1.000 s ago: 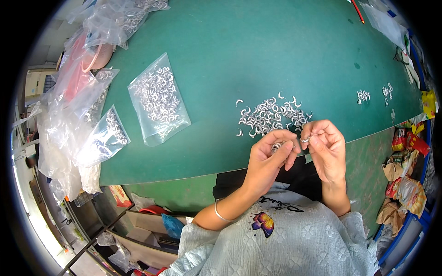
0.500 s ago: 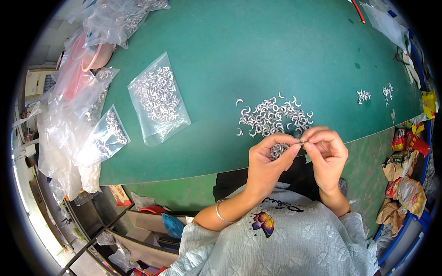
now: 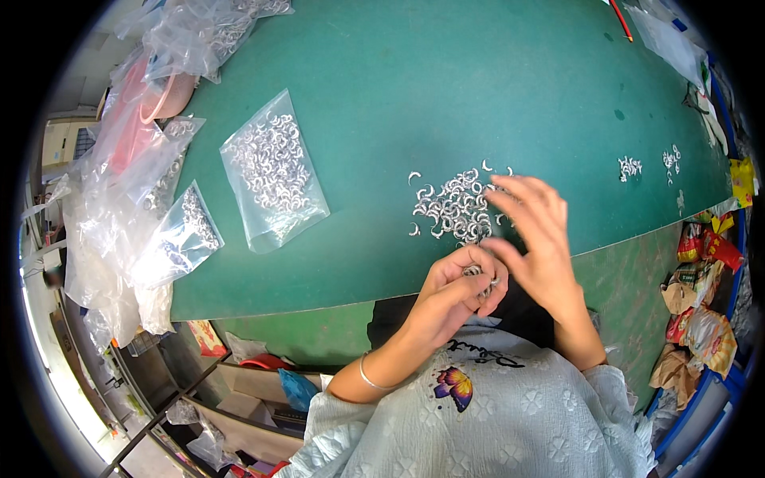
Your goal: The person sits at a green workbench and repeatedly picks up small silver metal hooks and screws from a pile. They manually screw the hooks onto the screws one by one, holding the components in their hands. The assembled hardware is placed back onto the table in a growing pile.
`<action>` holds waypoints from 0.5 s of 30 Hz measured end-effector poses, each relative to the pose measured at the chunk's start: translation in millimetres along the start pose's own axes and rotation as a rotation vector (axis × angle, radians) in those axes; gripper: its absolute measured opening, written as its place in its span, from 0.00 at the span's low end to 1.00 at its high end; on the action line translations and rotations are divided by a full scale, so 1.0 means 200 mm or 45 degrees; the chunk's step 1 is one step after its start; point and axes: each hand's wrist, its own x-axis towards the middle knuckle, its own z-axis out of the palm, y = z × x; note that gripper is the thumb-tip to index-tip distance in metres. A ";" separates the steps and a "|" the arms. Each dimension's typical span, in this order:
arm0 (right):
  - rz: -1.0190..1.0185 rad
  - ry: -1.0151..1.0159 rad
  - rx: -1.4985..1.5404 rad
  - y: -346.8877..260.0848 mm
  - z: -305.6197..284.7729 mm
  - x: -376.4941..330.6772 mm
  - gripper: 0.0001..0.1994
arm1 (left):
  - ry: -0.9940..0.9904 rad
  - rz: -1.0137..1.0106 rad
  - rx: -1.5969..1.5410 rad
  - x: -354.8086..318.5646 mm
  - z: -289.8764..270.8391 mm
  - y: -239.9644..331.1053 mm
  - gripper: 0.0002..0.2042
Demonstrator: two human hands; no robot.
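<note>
A loose pile of small silver crescent-shaped metal pieces (image 3: pixel 456 205) lies on the green tabletop (image 3: pixel 374 103) near its front edge. My left hand (image 3: pixel 456 291) is curled around several of the same silver crescents (image 3: pixel 483 280), just in front of the pile. My right hand (image 3: pixel 532 227) hovers over the right side of the pile, fingers spread and thumb apart, with nothing visible in it; it hides some pieces beneath. A flat clear plastic bag (image 3: pixel 275 171) filled with the same kind of pieces lies farther left.
Two small clusters of silver pieces, one nearer (image 3: pixel 629 167) and one farther right (image 3: pixel 672 159), rest by the right edge. Clear bags (image 3: pixel 187 227) and a pink basket (image 3: pixel 171 97) crowd the left edge. A red pencil-like stick (image 3: pixel 620 20) lies at the far right.
My right hand has parted from the left, opened and moved up over the pile. My left hand has drawn slightly down and toward me, its fingers curling around the silver pieces.
</note>
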 end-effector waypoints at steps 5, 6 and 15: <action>-0.180 -0.120 -0.100 0.02 0.10 0.00 0.20 | 0.018 -0.020 -0.029 -0.03 -0.04 0.01 0.03; -0.211 -0.102 -0.118 0.06 0.10 0.00 0.18 | 0.067 -0.029 -0.019 -0.04 -0.03 0.02 0.04; -0.248 0.123 -0.276 0.27 0.01 0.10 0.10 | 0.215 -0.116 0.131 -0.06 -0.04 -0.02 0.08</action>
